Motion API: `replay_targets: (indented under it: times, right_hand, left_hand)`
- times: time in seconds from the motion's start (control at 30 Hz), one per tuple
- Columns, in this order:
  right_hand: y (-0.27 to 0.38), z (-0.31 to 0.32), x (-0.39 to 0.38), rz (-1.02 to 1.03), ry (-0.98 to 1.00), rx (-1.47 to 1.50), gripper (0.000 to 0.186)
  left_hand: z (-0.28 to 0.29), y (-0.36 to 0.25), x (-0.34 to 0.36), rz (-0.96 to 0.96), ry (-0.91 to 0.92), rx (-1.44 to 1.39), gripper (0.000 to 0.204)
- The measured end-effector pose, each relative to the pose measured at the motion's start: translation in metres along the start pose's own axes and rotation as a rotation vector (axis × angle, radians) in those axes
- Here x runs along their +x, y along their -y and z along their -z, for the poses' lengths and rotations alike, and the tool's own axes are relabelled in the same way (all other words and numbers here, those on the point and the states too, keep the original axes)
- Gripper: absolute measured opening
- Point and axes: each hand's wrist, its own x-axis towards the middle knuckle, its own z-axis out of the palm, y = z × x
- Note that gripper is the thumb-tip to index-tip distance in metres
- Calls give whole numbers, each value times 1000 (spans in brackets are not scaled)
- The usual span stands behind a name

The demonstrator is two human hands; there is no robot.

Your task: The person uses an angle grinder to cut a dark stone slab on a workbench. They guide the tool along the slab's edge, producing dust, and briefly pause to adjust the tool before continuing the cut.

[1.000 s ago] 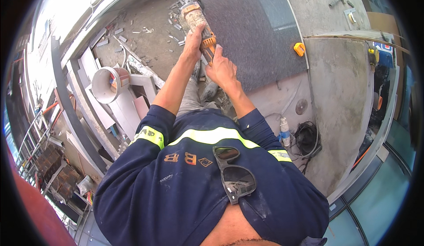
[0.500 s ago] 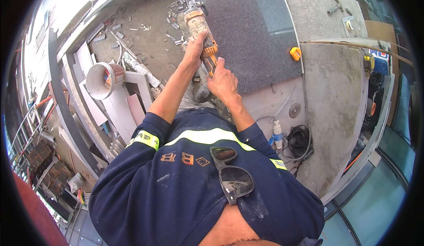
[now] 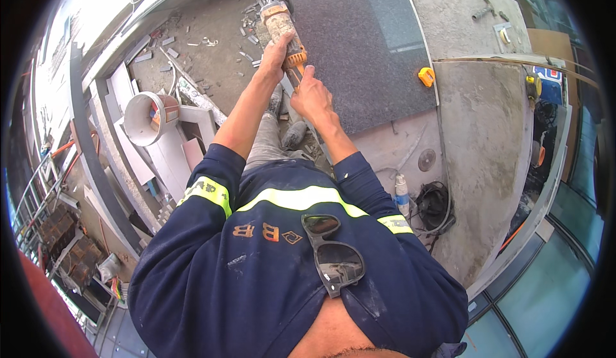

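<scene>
Clearly, grinder [image 3: 278, 23] within curled fingers [image 3: 286, 38], head [image 3: 275, 0] beyond them

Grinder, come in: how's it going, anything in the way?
Left hand around grinder, right hand on its rear handle. Grinder head at left edge of dark slab, contact unclear. Yellow object apart, near slab's right edge.

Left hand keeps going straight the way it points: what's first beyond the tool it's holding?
Probably the dark grey, speckled stone-like slab, just past the dusty orange angle grinder in the left hand. Height gap unclear here.
</scene>
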Motion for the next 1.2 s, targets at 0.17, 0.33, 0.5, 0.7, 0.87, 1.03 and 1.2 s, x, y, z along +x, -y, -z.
replay_targets:
  times: [0.17, 0.33, 0.5, 0.7, 0.87, 1.03, 1.2]
  right_hand:
    - [-6, 4, -29, -7, 19, -26, 59]
    - [-11, 9, -54, -33, 44, -23, 62]
    - [-9, 7, -30, -8, 26, -21, 59]
    - [-8, -4, -4, 30, -12, -5, 57]
    - [-15, -4, -22, 7, 0, -27, 58]
    - [-23, -2, -55, -11, 23, -7, 64]
    - [-23, -3, -41, 21, 7, -2, 56]
  left_hand:
    - [3, 10, -30, 25, 121, -80, 38]
    - [-3, 22, -64, 7, 105, -13, 44]
    - [-4, 12, -44, -4, 72, -32, 43]
    - [4, 6, -11, -5, 57, -31, 40]
    - [5, 11, -27, 50, 98, -45, 42]
    - [-2, 28, -61, 4, 77, 23, 48]
    - [-4, 20, -54, -8, 69, 46, 47]
